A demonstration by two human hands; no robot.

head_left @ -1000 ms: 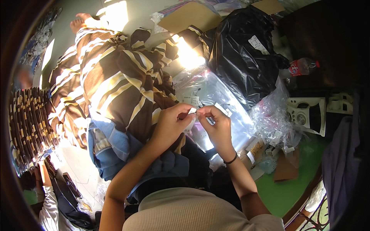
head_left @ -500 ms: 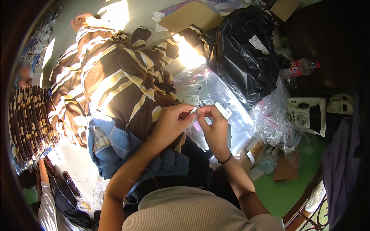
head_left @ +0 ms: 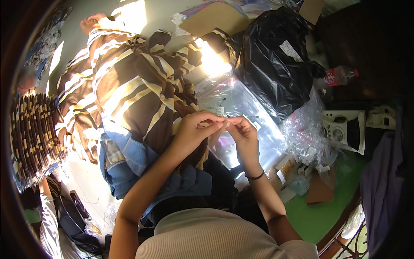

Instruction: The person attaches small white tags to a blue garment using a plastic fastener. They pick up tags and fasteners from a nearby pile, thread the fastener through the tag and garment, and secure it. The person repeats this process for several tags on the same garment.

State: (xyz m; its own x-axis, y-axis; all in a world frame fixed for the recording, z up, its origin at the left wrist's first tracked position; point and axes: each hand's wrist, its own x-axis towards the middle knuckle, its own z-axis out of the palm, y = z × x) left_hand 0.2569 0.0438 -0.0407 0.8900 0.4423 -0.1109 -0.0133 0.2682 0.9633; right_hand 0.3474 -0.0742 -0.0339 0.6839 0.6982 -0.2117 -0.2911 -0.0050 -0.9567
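1. Two hands, left hand (head_left: 195, 129) and right hand (head_left: 242, 134), are met fingertip to fingertip at frame centre, pinched shut on a tiny item too small to be made out.
2. Little open room is left: striped brown fabric (head_left: 138, 90) upper left, glossy black plastic bag (head_left: 276, 64) upper right.
3. A crinkly clear plastic sheet (head_left: 241, 103) is spread just behind.

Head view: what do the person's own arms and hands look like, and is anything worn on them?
Both forearms are bare, no sleeves showing. The left hand wears nothing visible. The right hand has a thin dark band around its wrist. No gloves or rings can be made out.
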